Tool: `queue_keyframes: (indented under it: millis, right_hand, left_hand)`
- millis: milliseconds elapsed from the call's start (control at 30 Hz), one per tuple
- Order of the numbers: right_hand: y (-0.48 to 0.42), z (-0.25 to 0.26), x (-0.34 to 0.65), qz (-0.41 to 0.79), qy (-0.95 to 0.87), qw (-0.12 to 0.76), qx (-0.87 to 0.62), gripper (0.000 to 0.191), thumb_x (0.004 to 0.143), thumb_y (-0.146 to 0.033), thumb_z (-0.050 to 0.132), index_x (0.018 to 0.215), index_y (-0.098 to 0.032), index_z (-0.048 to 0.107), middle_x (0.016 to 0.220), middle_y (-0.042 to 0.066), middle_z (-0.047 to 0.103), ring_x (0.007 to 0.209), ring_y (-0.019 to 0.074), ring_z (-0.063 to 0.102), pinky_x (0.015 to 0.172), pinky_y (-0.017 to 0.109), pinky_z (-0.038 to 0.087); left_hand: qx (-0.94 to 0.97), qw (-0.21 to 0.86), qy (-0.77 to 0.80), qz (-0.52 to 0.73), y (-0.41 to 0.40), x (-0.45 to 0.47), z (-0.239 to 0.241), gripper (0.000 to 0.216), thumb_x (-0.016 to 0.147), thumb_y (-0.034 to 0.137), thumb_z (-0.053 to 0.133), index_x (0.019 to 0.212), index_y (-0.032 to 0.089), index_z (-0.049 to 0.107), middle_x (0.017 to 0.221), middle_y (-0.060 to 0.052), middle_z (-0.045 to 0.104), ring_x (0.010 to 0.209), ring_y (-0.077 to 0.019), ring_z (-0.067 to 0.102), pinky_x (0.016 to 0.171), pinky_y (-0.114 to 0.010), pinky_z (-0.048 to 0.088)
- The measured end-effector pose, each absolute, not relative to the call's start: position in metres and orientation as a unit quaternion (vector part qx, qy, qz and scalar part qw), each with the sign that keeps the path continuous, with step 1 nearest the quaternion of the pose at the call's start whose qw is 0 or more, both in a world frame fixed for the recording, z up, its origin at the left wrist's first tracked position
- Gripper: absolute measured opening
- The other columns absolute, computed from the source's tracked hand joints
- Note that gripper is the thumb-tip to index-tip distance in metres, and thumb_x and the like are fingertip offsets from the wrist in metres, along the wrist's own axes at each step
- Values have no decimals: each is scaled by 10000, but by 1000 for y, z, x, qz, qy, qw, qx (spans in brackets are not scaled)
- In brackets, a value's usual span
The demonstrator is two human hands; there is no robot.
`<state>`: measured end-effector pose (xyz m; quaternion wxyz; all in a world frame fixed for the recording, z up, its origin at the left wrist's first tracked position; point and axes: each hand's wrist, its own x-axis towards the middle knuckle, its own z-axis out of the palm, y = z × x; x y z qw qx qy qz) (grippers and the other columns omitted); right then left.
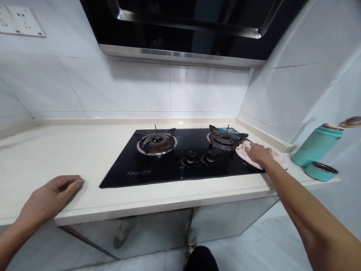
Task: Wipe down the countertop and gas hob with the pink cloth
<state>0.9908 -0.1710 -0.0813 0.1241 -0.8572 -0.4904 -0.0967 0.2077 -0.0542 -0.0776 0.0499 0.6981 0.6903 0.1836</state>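
Observation:
My right hand [258,153] presses a pale pink cloth [278,158] against the right edge of a black glass gas hob [169,169], beside the right burner [225,138]. Its fingers curl over the cloth. My left hand [52,195] rests flat on the cream countertop [70,154] near the front edge, fingers stretched out and holding nothing. The left burner [156,142] sits at the hob's back left. Two control knobs [200,155] stand at the hob's middle.
A teal flask [316,145] and its teal lid [321,171] stand at the counter's right end. A black range hood [183,26] hangs above the hob. Wall sockets [19,20] sit at the upper left. White tiled walls close the back and right.

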Motion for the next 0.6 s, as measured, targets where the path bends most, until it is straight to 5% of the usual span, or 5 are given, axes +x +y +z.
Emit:
queue_keyframes:
  millis: [333,600]
  right_hand:
    - [-185,-73,888,-58,-677,121,-724,498,970,-250,462,1434,-224,638,1504,85,644,1355,281,591,1150,432,427]
    - [-134,-58,862,-34,-689,133,-711,529,958,-182,456,1448,-261,639,1513,53,641,1341,287,621,1139,451,450]
  left_hand:
    - [734,27,653,182,-54,210,-79,602,871,674,452,1139,238,768,1349,-67,722,1232,-327,672,1063,-404,494]
    - [705,42,685,178,-63,220,-68,656,910,623,418,1236,147,728,1390,-135,706,1236,-329,663,1058,-393,492]
